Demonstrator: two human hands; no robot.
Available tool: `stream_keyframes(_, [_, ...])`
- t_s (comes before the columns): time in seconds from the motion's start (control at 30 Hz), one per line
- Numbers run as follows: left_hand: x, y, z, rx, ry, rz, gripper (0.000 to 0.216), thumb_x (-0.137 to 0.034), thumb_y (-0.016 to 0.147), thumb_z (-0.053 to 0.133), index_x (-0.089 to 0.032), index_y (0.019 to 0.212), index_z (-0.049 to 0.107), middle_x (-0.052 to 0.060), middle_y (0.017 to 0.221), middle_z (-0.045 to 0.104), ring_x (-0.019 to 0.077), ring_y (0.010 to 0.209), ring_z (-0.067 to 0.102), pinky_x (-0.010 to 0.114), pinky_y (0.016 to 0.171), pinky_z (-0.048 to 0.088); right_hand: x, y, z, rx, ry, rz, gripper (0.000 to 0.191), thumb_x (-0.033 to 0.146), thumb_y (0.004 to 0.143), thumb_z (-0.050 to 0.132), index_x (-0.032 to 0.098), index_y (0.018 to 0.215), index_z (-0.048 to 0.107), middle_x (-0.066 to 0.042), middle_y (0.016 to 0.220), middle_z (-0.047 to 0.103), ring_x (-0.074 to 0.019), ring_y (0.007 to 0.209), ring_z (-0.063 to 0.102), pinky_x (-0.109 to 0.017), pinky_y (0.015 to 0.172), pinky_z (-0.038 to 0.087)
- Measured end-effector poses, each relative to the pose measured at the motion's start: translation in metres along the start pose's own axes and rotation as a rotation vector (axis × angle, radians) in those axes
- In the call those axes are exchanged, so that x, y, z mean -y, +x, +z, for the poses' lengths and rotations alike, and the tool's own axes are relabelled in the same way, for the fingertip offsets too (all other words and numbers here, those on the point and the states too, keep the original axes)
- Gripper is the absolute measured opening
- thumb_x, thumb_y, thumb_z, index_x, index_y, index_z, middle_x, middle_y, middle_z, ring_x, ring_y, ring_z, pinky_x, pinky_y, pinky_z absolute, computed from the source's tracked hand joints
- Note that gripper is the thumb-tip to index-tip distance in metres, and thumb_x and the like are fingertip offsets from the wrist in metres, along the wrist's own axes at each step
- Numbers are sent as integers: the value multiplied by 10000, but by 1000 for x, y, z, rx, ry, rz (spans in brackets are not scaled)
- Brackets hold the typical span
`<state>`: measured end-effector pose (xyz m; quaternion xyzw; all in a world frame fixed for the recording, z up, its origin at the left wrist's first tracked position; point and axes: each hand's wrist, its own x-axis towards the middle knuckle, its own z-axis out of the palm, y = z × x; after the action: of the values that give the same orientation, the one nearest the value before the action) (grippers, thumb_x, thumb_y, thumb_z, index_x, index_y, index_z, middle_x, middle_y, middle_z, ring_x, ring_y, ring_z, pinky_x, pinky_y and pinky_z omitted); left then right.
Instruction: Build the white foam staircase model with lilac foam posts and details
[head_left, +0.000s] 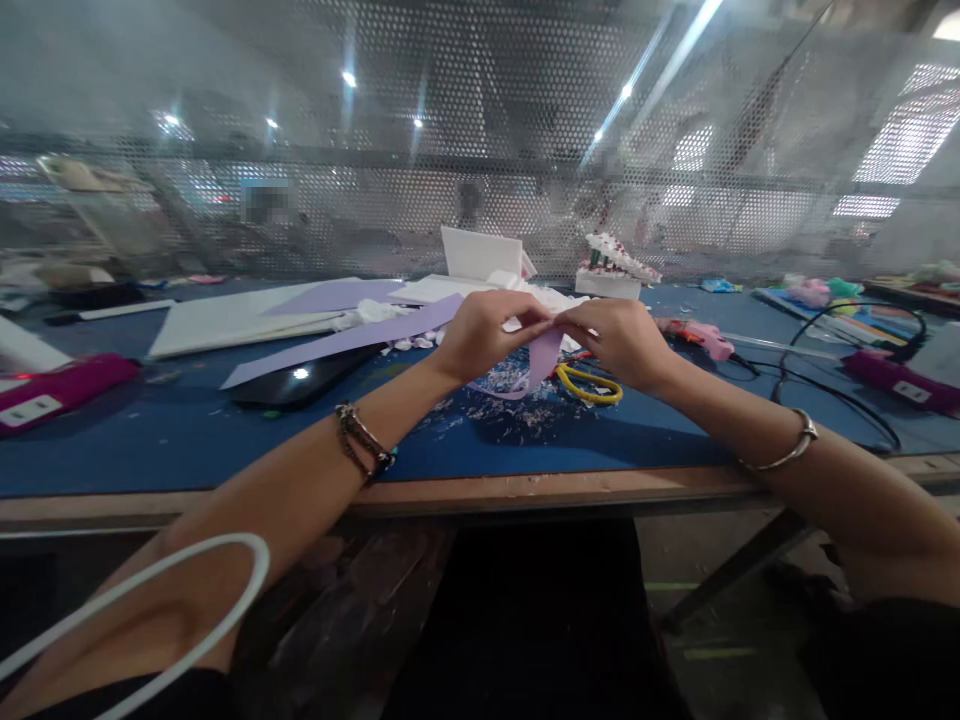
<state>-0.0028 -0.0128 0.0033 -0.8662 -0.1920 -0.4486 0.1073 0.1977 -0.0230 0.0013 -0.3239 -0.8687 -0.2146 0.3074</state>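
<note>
Both of my hands meet above the blue table, fingertips pinched close together on a purple strip (545, 362). My left hand (487, 335) grips it from the left, and my right hand (619, 335) from the right. The strip hangs below the fingers and curls to the left near the tabletop. Whether it is paper or thin foam I cannot tell. Just below my right hand lie scissors with yellow handles (589, 384). A longer purple strip (349, 340) reaches leftward from beside my left hand, over a dark phone-like object (307, 380).
White boards (240, 318) and crumpled white scraps lie behind my hands. A white model (611, 270) stands at the back. Magenta glue-gun-like tools (71, 390) sit at the left and right, with black cable (832, 385) at right. Small shavings litter the blue table (187, 440). A perforated screen rises behind.
</note>
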Motion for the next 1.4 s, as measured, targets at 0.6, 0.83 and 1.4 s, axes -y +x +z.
stream_keyframes(0.6, [1, 1, 0, -62, -186, -31, 95, -224, 818, 589, -147, 837, 640, 31, 778, 681, 118, 707, 627, 229, 657, 500, 4, 0, 2, -195, 388, 95, 188, 247, 838, 540, 137, 921, 668, -16, 741, 687, -86, 663, 619, -202, 661, 464])
stream_keyframes(0.83, [4, 3, 5, -72, -631, -292, 124, -238, 721, 660, -141, 771, 602, -6, 697, 626, 73, 616, 560, 182, 560, 457, 10, 0, -3, -299, 393, 0, 114, 229, 840, 562, 153, 829, 646, -6, 757, 687, -79, 685, 623, -200, 674, 476])
stream_keyframes(1.4, [9, 0, 6, 35, -680, -370, 232, -325, 729, 704, -116, 810, 641, 32, 769, 659, 104, 701, 605, 218, 649, 490, 2, 3, 0, -157, 543, 64, 115, 256, 804, 603, 147, 809, 639, -17, 755, 678, -98, 699, 623, -236, 708, 502])
